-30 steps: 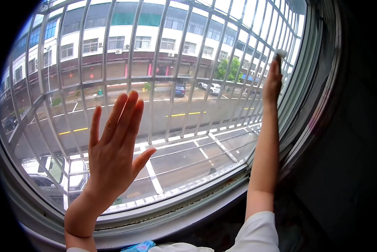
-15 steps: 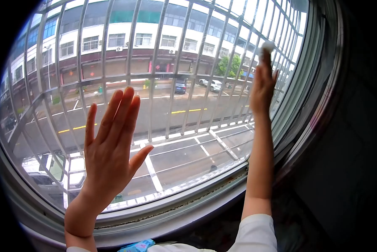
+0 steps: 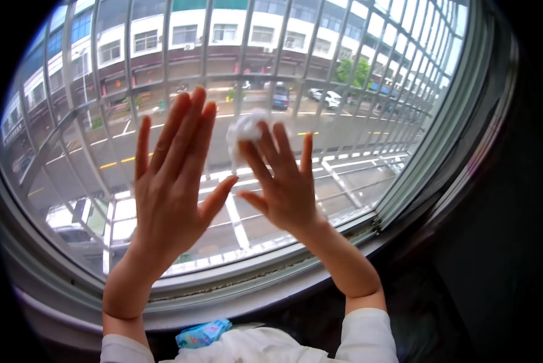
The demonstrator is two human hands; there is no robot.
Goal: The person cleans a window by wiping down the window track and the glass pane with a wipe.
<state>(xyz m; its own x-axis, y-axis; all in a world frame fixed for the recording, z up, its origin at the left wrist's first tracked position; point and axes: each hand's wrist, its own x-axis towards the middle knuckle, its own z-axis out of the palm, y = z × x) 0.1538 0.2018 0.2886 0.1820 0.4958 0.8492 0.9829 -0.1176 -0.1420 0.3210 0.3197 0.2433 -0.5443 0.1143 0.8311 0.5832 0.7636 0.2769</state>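
Note:
My left hand [image 3: 173, 187] lies flat against the window glass [image 3: 180, 239], its fingers stretched out and thumb apart, with nothing in it. To its right, my right hand [image 3: 286, 187] presses a crumpled white wipe [image 3: 247, 128] against the pane under its fingertips. Those fingers are spread and a little blurred, and they partly cover the wipe.
Metal bars [image 3: 208, 48] stand outside the glass, with a street and parked cars beyond. Below runs the window frame [image 3: 223, 278] with a dirty track. A blue patterned packet [image 3: 203, 334] lies near my body at the bottom.
My right hand has swept the white wipe from the upper right of the glass down and left, close to my left hand. The left hand still rests on the pane; the view has shifted slightly.

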